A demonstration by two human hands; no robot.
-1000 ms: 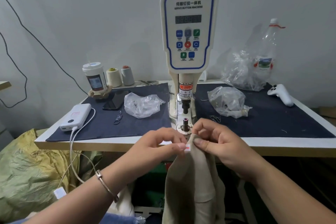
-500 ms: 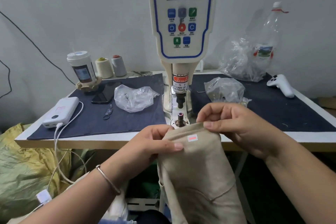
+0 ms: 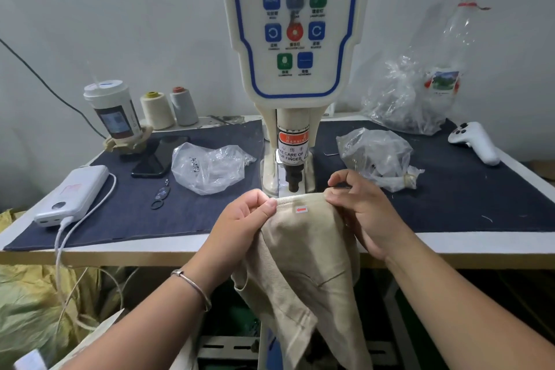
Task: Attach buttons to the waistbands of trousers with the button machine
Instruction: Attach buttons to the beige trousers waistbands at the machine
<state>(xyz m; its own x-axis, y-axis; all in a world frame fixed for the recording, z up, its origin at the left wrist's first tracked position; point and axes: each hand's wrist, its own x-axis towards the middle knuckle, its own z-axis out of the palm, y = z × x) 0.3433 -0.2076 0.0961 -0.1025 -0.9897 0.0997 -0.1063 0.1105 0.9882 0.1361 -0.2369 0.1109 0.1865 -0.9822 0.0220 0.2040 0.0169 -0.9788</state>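
Power bank (image 3: 72, 194), phone (image 3: 159, 156) — thread cones (image 3: 169, 109) behind.

Your beige trousers (image 3: 300, 264) hang off the desk's front edge, waistband (image 3: 297, 204) stretched flat just under the button machine's (image 3: 292, 75) dark punch (image 3: 292, 179). A small white sticker with a red mark (image 3: 301, 210) sits on the waistband, below the punch.

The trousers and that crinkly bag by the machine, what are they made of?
The trousers look like beige woven cloth, matte: fine ribbed lines show in the weave, and they drape in soft folds. The bag looks like thin clear plastic, shiny: it is see-through, crumpled, with bright glints. Exact fibre cannot be told.
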